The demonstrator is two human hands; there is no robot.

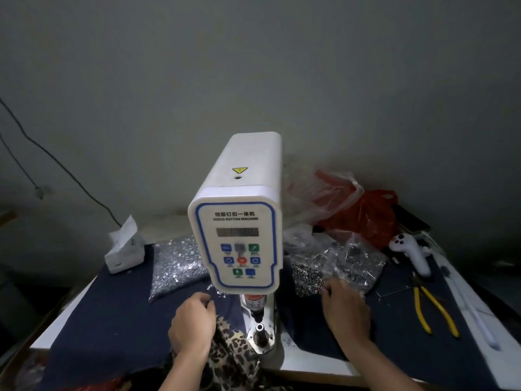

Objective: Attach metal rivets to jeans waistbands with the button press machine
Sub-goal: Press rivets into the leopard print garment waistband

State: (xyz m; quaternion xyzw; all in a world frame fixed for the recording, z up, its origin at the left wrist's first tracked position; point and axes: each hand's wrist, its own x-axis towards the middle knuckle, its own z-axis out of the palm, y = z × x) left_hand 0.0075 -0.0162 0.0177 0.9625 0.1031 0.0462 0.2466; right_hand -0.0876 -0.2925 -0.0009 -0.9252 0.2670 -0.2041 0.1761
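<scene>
**Two hands reaching for rivets at a button press**

The left hand (pixel 194 323) is curling its fingers at loose silver rivets (pixel 217 290). The right hand (pixel 345 309) is reaching, fingers bent, into one pile of ring-shaped metal rivets (pixel 307 279); grip unclear. One white servo button machine (pixel 239 235) is standing between them.

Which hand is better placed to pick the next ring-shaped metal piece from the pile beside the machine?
Probably the right hand: its fingertips already reach the pile of ring-shaped pieces right of the machine. The left hand rests by the leopard-print fabric.
</scene>
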